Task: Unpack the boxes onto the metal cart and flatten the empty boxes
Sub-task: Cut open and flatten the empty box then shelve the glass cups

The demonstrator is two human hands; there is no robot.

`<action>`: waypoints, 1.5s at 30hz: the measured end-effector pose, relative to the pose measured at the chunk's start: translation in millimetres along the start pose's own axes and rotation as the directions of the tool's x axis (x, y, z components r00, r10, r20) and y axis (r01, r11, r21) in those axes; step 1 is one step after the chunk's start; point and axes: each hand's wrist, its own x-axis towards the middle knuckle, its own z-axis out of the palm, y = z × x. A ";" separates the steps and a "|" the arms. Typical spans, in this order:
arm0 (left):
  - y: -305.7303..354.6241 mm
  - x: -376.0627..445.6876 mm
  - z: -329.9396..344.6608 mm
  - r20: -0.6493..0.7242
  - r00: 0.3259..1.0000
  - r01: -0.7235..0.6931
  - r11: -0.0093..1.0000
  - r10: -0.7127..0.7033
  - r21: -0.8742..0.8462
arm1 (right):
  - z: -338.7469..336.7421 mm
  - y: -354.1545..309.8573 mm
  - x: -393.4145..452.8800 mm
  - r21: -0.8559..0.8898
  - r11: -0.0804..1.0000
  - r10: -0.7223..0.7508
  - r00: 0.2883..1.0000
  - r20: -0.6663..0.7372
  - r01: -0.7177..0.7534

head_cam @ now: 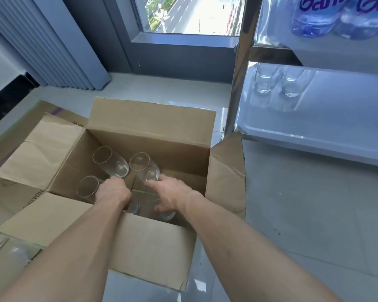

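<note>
An open cardboard box (153,243) stands on the floor with several clear glasses lying inside. One glass (110,162) lies at the back left, another glass (143,165) at the back right, a third glass (86,188) at the left. My left hand (114,191) reaches down between the left glasses; its fingers curl out of sight. My right hand (172,194) lies spread over the glasses on the right, fingertips touching the back right one. The metal cart (238,73) stands to the right, with two glasses (277,81) on its lower shelf.
Water bottles (314,16) fill the cart's upper shelf. Flattened cardboard (31,153) lies on the floor left of the box. Crumpled clear plastic (0,247) sits at the bottom left. Vertical blinds (59,44) and a glazed door (183,40) are behind. Pale tiled floor (303,214) extends to the right.
</note>
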 end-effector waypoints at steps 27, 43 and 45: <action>17.8 -178.6 -162.4 -0.573 0.803 -0.260 0.962 0.166 -0.086 | -179.2 -7.0 -151.5 0.432 0.888 0.391 0.754 -0.528 -0.158; 129.9 -291.7 -188.8 -0.745 0.558 -0.593 0.803 0.365 -0.051 | -220.0 50.5 -262.0 0.421 0.843 0.537 0.541 -0.647 -0.334; 150.4 -289.1 -176.5 -0.704 0.573 -0.661 0.745 0.420 -0.093 | -208.9 71.3 -266.3 0.452 0.816 0.578 0.526 -0.624 -0.361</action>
